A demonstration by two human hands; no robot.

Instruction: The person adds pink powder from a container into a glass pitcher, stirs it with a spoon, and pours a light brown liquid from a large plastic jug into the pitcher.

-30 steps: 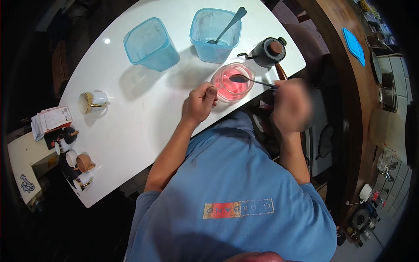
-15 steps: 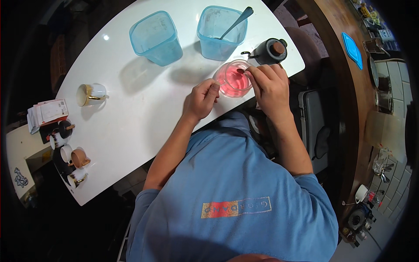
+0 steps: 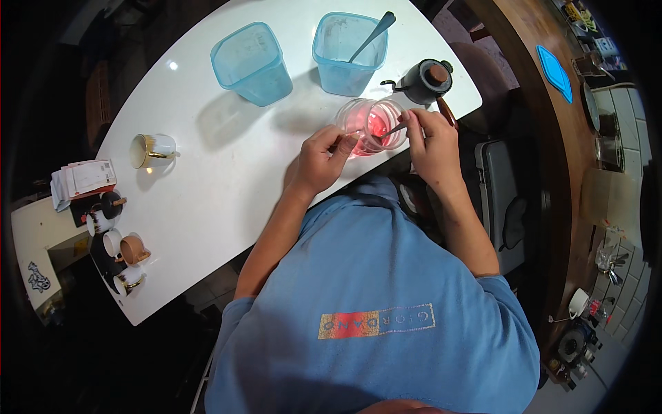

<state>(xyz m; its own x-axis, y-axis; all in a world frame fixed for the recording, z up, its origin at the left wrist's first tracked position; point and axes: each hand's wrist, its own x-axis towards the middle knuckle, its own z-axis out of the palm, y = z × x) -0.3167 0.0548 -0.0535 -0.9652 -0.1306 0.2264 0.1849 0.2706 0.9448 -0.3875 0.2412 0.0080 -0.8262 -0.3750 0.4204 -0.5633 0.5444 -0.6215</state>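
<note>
Round clear-glass cup [image 3: 360, 123], pink contents [image 3: 377, 126], newly tipping rightward: left hand [image 3: 323, 159] grasping it, right hand [image 3: 436, 143] pinching slender metal spoon [image 3: 396, 129] inside, tilt seemingly easing reach.

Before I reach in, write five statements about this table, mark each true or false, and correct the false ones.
1. The left hand grips the jug. True.
2. The right hand is empty. False: it holds a spoon.
3. The contents of the jug are green. False: they are pink.
4. The other spoon leans in the right tub. True.
5. The pot stands left of the right tub. False: it stands to its right.
</note>
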